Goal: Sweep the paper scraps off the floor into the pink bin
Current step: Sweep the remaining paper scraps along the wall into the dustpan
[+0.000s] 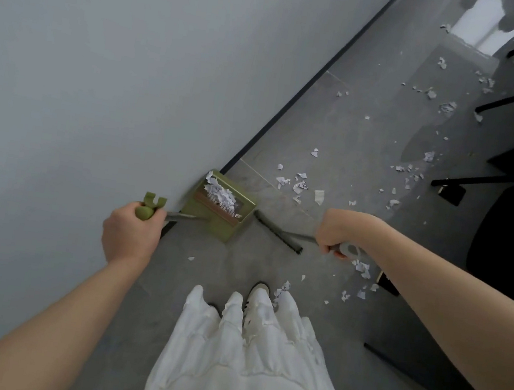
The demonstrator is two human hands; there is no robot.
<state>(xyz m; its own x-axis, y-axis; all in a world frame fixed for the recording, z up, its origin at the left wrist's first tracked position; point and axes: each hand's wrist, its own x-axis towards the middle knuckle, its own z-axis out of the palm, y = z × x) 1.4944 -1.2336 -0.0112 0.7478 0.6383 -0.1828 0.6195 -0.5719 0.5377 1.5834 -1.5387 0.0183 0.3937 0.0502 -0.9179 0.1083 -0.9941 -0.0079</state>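
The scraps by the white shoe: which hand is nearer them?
Right. The right hand, gripping the broom handle, is above those scraps. The left hand, holding the dustpan handle, is far across by the wall.

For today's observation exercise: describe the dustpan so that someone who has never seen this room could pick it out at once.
Follow the grey wall down to where its dark baseboard meets the floor. There sits the dustpan, its long handle gripped by the left hand, with the dark broom head just beside it. It is the only olive-green thing on the floor, an open box with white paper scraps piled inside.
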